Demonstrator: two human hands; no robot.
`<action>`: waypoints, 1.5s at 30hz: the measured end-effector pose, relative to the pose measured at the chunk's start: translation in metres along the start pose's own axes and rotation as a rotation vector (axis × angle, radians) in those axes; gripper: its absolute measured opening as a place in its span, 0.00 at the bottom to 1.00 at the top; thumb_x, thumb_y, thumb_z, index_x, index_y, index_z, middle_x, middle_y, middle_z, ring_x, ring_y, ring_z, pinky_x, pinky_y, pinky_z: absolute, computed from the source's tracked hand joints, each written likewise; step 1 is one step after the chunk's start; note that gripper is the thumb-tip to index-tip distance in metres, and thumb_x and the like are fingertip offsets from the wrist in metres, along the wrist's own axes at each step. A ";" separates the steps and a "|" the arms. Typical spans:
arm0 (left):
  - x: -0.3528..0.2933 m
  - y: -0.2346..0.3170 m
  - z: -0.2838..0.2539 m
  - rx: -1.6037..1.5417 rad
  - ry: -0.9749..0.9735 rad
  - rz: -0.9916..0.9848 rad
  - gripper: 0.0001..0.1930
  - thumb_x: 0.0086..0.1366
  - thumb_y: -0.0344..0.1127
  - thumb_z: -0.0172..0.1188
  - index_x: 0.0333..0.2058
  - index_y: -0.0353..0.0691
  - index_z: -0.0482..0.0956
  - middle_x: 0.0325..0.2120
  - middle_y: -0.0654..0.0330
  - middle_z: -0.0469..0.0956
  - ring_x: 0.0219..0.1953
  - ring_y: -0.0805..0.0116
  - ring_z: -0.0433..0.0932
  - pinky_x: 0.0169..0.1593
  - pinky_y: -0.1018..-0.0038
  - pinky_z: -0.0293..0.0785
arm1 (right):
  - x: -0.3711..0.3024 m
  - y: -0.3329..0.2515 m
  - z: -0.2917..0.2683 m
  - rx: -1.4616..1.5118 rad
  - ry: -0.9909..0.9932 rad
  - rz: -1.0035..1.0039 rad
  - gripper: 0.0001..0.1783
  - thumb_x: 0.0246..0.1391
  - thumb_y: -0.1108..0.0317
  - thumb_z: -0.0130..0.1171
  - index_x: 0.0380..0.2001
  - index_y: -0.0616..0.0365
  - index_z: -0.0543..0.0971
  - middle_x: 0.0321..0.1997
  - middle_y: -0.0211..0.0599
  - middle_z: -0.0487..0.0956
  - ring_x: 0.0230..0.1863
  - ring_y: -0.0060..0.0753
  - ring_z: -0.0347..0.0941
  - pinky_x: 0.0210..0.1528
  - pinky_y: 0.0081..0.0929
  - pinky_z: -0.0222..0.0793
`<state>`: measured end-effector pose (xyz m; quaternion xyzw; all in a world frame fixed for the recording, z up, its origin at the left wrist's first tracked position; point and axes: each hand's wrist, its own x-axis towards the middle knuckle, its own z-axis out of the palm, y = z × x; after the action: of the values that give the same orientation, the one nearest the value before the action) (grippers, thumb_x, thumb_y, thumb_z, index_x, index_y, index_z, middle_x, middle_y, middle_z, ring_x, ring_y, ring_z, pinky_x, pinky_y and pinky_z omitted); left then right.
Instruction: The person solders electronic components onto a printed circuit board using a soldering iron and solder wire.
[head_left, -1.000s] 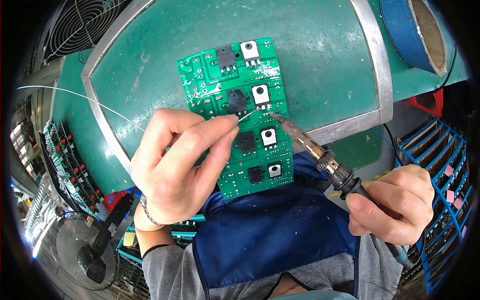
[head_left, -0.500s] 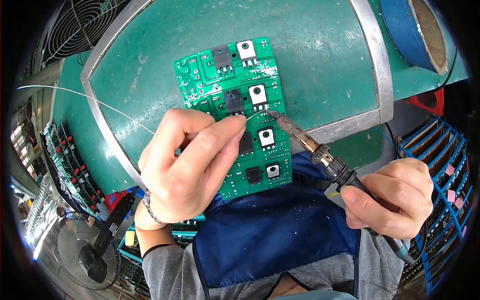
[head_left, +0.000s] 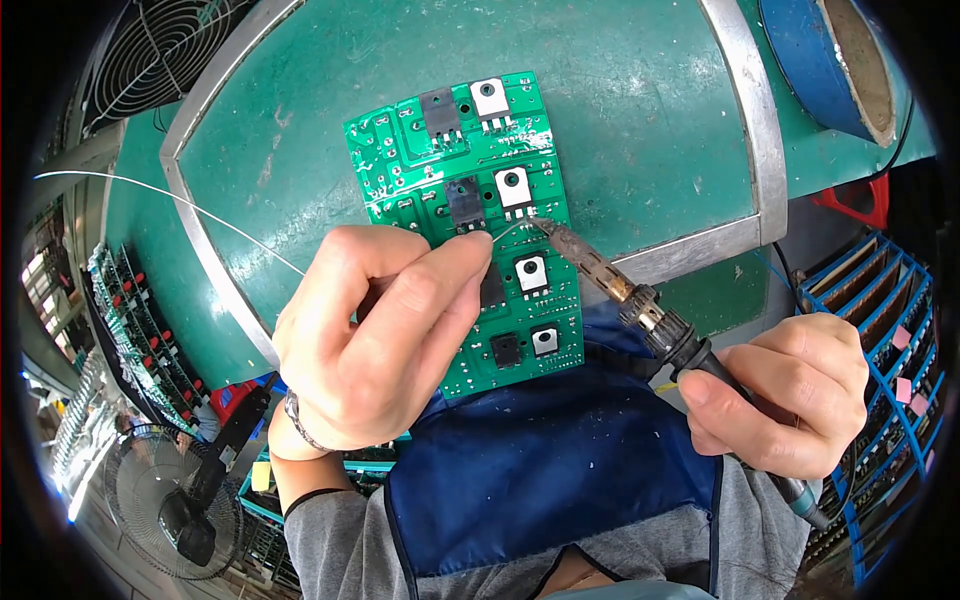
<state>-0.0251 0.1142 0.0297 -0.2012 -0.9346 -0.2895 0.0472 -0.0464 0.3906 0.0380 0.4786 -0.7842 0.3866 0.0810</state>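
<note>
A green circuit board (head_left: 405,150) with black and silver-faced transistors overhangs the near edge of the bench. My left hand (head_left: 375,330) is closed above the board's left side, pinching solder wire (head_left: 215,217) between thumb and forefinger. The wire's free end reaches the legs of the second silver-faced transistor (head_left: 513,187) from the top. In my right hand (head_left: 785,395) a soldering iron (head_left: 605,275) is gripped by its dark handle, the tip at those same legs and meeting the wire end. My left fingers hide part of the board and its black transistors.
The green bench top (head_left: 640,110) has a raised metal edge strip (head_left: 690,258). A blue drum-like spool (head_left: 815,75) stands at the far right. Blue racks of boards (head_left: 865,310) are at the right, more boards (head_left: 150,330) and a fan (head_left: 175,500) at the left.
The board has shifted very slightly up and left. Both hands keep nearly the same pose, with the iron's tip and the wire still at the same transistor's legs.
</note>
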 end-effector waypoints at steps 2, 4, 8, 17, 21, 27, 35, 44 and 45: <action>0.000 -0.001 0.001 0.004 0.014 0.015 0.17 0.45 0.21 0.70 0.37 0.36 0.84 0.27 0.61 0.71 0.24 0.70 0.73 0.25 0.75 0.70 | 0.001 0.000 0.000 -0.004 0.001 0.003 0.15 0.53 0.57 0.66 0.32 0.59 0.82 0.19 0.30 0.72 0.15 0.21 0.68 0.11 0.14 0.55; -0.001 -0.002 0.003 -0.005 0.009 0.030 0.16 0.45 0.21 0.70 0.36 0.36 0.84 0.27 0.61 0.70 0.23 0.70 0.73 0.25 0.75 0.70 | 0.001 -0.001 0.000 -0.001 0.001 -0.001 0.15 0.53 0.57 0.66 0.32 0.59 0.82 0.19 0.30 0.72 0.15 0.21 0.68 0.11 0.14 0.55; 0.000 -0.004 0.007 0.006 0.020 0.051 0.15 0.45 0.20 0.70 0.36 0.36 0.84 0.27 0.61 0.70 0.23 0.71 0.73 0.25 0.75 0.70 | 0.000 0.000 0.002 0.001 0.014 -0.003 0.14 0.53 0.57 0.66 0.32 0.59 0.82 0.19 0.30 0.72 0.15 0.21 0.68 0.11 0.14 0.55; -0.015 0.010 -0.011 -0.010 -0.097 -0.023 0.23 0.38 0.33 0.79 0.38 0.41 0.85 0.25 0.64 0.70 0.25 0.70 0.72 0.27 0.74 0.68 | -0.006 -0.004 -0.007 -0.003 0.004 -0.007 0.15 0.54 0.57 0.65 0.34 0.59 0.82 0.21 0.32 0.73 0.15 0.21 0.67 0.12 0.14 0.53; -0.033 0.013 -0.011 -0.060 -0.257 0.193 0.28 0.37 0.42 0.79 0.41 0.40 0.84 0.30 0.64 0.68 0.26 0.69 0.71 0.27 0.73 0.69 | -0.008 -0.007 -0.011 0.000 0.006 0.009 0.16 0.54 0.56 0.65 0.34 0.60 0.81 0.22 0.32 0.73 0.15 0.21 0.66 0.13 0.16 0.53; -0.037 0.009 -0.005 0.021 -0.160 0.282 0.23 0.43 0.35 0.74 0.42 0.41 0.82 0.31 0.64 0.68 0.26 0.70 0.70 0.26 0.76 0.70 | -0.010 -0.014 -0.020 -0.041 0.053 0.055 0.11 0.44 0.67 0.69 0.34 0.56 0.83 0.22 0.31 0.74 0.16 0.21 0.68 0.12 0.13 0.58; -0.024 0.010 0.008 -0.057 -0.138 0.265 0.24 0.40 0.35 0.77 0.41 0.41 0.83 0.32 0.63 0.72 0.25 0.69 0.72 0.26 0.73 0.70 | -0.015 -0.016 -0.027 -0.103 0.096 0.036 0.14 0.46 0.65 0.70 0.36 0.60 0.82 0.24 0.33 0.73 0.16 0.23 0.66 0.14 0.15 0.59; -0.028 0.005 0.013 0.011 -0.112 0.380 0.18 0.44 0.32 0.71 0.37 0.40 0.82 0.30 0.64 0.73 0.24 0.72 0.70 0.25 0.76 0.69 | -0.018 -0.020 -0.028 -0.101 0.181 0.023 0.13 0.45 0.68 0.69 0.35 0.62 0.81 0.24 0.35 0.74 0.16 0.25 0.67 0.15 0.18 0.57; -0.028 0.003 0.015 -0.014 -0.082 0.387 0.15 0.46 0.30 0.67 0.36 0.38 0.80 0.30 0.64 0.73 0.24 0.73 0.68 0.24 0.77 0.68 | -0.018 -0.021 -0.027 -0.116 0.193 0.040 0.13 0.46 0.68 0.69 0.35 0.62 0.81 0.24 0.35 0.74 0.16 0.24 0.67 0.15 0.18 0.57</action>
<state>0.0022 0.1149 0.0134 -0.3893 -0.8775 -0.2732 0.0623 -0.0263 0.4161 0.0592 0.4177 -0.8033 0.3864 0.1760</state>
